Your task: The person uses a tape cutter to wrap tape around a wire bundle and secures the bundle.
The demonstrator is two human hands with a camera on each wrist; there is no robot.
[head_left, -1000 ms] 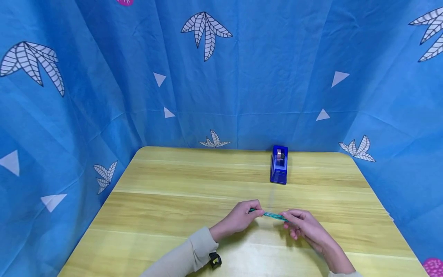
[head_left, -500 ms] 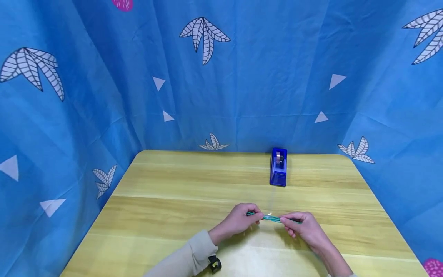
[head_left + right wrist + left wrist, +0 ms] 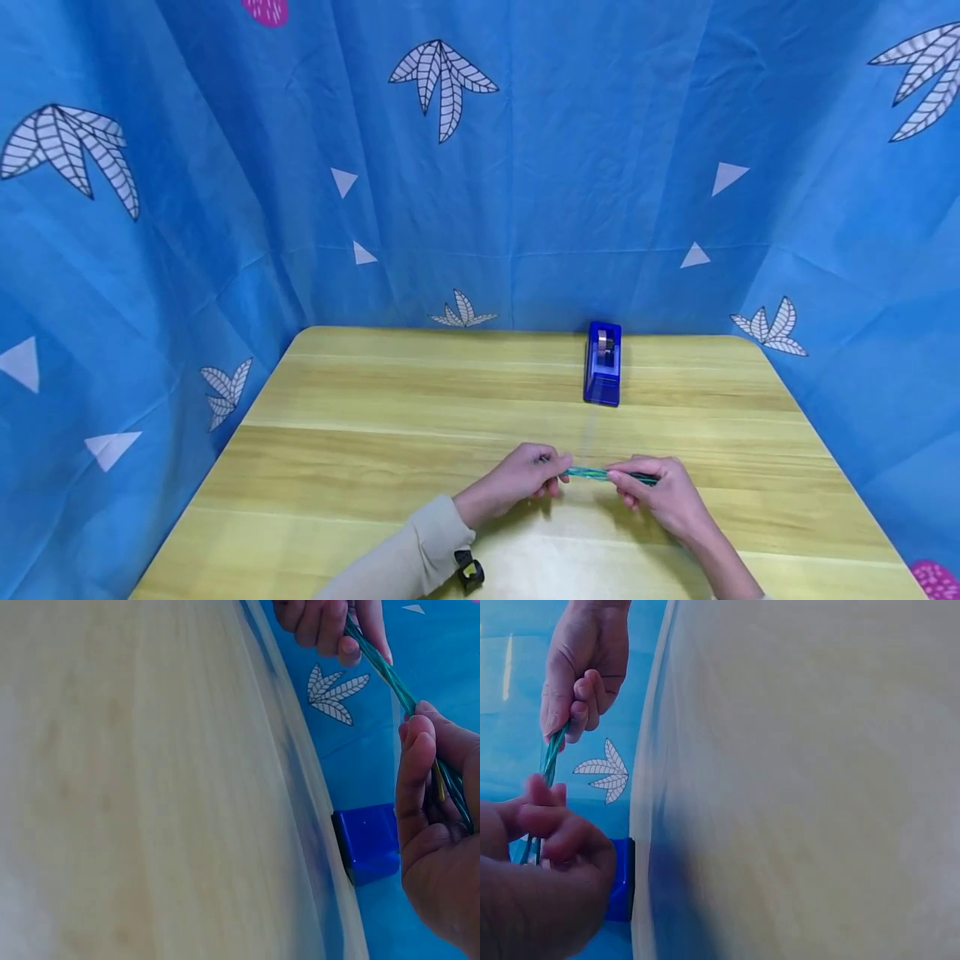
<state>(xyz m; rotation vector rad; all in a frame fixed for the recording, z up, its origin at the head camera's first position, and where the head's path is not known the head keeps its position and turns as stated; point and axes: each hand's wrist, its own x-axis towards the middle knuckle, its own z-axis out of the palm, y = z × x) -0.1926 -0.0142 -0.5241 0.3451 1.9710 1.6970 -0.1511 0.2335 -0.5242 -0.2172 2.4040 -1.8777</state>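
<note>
A thin bundle of green wires is stretched between the two hands above the table. My left hand pinches its left end between thumb and fingers. My right hand pinches it toward the right, with the wire ends running back over the palm. In the right wrist view the green wires look twisted together, and a yellowish strand shows by the palm. A faint clear strip of tape runs from the blue tape dispenser toward the middle of the bundle.
The dispenser stands near the back edge of the wood-grain table. A blue patterned curtain hangs behind the table and along its sides. A black band with a small device is on the left wrist.
The right hand's grip has changed, and more wire now shows beyond its thumb. The left fingers have shifted slightly on the bundle. The head view has tilted a little.
</note>
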